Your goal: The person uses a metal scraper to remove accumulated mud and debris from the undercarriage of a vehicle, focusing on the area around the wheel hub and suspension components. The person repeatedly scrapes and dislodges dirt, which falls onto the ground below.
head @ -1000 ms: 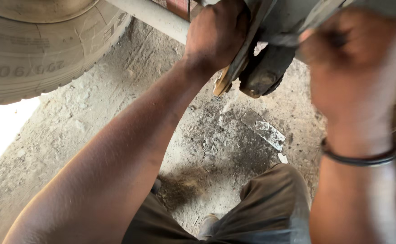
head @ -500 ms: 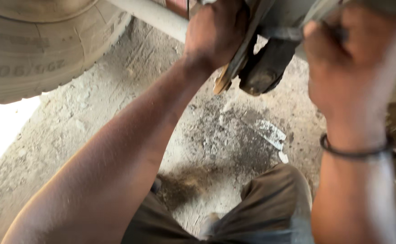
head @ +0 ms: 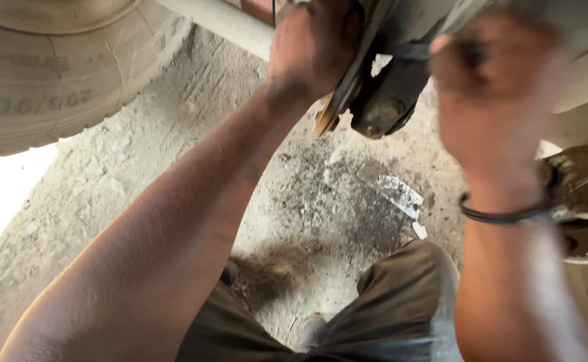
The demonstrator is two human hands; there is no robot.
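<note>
Under vehicle, hands — left [head: 314,43], right [head: 492,100] — gripping greasy metal part [head: 381,107]

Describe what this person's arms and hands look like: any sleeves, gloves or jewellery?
Both forearms are bare, with no sleeves in view, and both hands are bare too, with no gloves. The left hand carries nothing on its wrist that shows. The right hand is blurred; just below it a thin dark band circles the wrist. No rings can be made out.

2 bare forearms, thin dark wristband [head: 505,216] on right wrist, olive-brown trousers [head: 401,302]
</note>
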